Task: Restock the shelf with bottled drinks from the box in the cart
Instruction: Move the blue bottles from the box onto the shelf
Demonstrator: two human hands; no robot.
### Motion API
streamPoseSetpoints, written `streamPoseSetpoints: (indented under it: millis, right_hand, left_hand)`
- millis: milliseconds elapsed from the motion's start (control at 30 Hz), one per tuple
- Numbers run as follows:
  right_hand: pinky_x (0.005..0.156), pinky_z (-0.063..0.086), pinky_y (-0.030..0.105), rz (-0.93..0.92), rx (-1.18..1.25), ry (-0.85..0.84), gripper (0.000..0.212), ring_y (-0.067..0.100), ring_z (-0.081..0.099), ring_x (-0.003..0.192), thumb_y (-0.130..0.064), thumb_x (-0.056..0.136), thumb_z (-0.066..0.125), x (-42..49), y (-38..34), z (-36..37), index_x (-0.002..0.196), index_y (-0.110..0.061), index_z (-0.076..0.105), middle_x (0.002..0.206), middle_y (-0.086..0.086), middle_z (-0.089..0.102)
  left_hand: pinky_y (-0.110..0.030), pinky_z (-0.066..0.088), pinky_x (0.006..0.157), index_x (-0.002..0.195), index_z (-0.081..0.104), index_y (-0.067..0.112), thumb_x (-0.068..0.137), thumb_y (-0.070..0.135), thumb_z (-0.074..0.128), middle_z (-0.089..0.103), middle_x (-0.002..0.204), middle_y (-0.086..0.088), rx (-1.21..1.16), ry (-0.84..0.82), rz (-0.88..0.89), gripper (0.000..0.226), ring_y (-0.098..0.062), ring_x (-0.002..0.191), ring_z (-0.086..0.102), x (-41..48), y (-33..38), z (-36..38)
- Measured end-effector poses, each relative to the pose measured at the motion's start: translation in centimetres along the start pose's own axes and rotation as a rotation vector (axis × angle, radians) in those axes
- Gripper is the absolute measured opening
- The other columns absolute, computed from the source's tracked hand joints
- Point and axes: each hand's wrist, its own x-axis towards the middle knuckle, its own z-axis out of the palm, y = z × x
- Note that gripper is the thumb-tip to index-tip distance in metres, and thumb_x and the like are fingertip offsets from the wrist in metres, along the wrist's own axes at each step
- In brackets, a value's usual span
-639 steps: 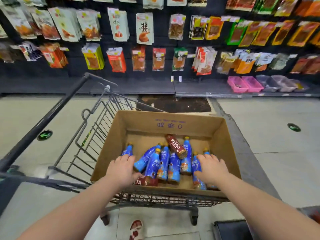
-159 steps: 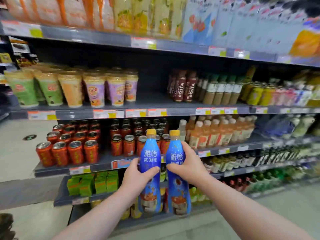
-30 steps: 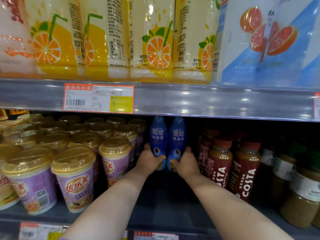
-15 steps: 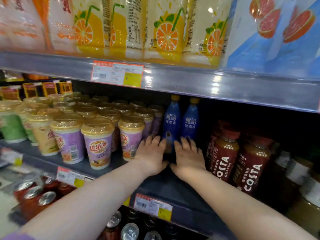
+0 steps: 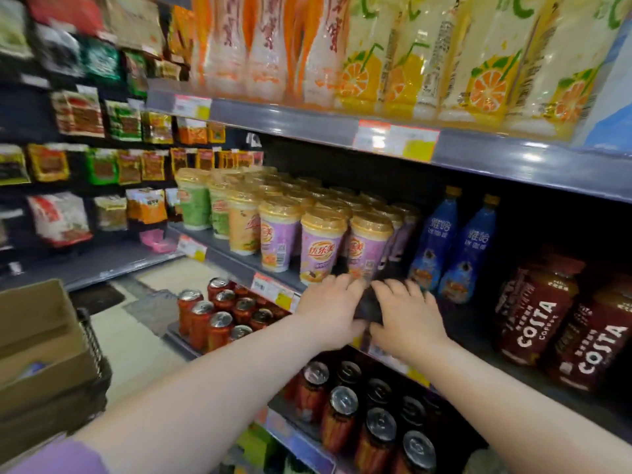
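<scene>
Two blue bottled drinks with yellow caps stand upright side by side deep on the middle shelf [image 5: 478, 325], the left bottle [image 5: 433, 241] next to the right bottle [image 5: 469, 249]. My left hand [image 5: 330, 307] and my right hand [image 5: 405, 318] hover side by side over the shelf's front edge, fingers loosely bent, holding nothing. Both hands are in front of and apart from the bottles. The cardboard box [image 5: 37, 343] sits in the cart [image 5: 92, 343] at the left edge; its contents are mostly hidden.
Purple milk tea cups [image 5: 321, 246] crowd the shelf left of the bottles. Brown Costa coffee bottles [image 5: 537, 313] stand to the right. Red cans [image 5: 212, 319] fill the shelf below. Orange drink packs [image 5: 410, 56] line the shelf above. Snack bags [image 5: 85, 114] hang at left.
Both hands have drawn back from the blue bottles toward the shelf's front edge. The view has swung left, bringing the cart and box into sight.
</scene>
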Motion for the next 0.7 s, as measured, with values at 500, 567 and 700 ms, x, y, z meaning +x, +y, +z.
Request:
streamPoseSetpoints:
  millis: [500, 567, 700]
  right_hand:
    - [0.108, 0.022, 0.046, -0.389, 0.095, -0.052, 0.058, 0.027, 0.025, 0.137, -0.042, 0.085, 0.053, -5.4, -34.1, 1.8, 0.138, -0.026, 0.034, 0.146, 0.0, 0.036]
    - [0.107, 0.022, 0.047, -0.448, 0.104, -0.083, 0.058, 0.028, 0.026, 0.136, -0.04, 0.085, 0.052, -6.0, -37.8, 1.9, 0.138, -0.025, 0.033, 0.145, 0.001, 0.036]
    - [0.109, 0.023, 0.05, -0.585, 0.081, -0.123, 0.061, 0.03, 0.027, 0.134, -0.04, 0.086, 0.052, -6.5, -44.1, 2.0, 0.14, -0.024, 0.03, 0.144, 0.004, 0.037]
  left_hand:
    - [-0.043, 0.037, 0.099, 0.138, 0.032, 0.016, 0.085, 0.048, 0.054, 0.04, 0.138, -0.009, 0.151, -0.189, -0.576, 0.065, -0.03, 0.126, 0.038, -32.3, -20.8, -8.1]
    - [-0.043, 0.038, 0.101, 0.137, 0.034, 0.017, 0.085, 0.048, 0.054, 0.041, 0.138, -0.007, 0.145, -0.185, -0.66, 0.064, -0.029, 0.125, 0.039, -35.9, -22.6, -9.0]
    - [-0.042, 0.036, 0.103, 0.138, 0.033, 0.018, 0.084, 0.05, 0.054, 0.04, 0.138, -0.005, 0.155, -0.183, -0.808, 0.065, -0.028, 0.126, 0.038, -41.9, -25.4, -9.8]
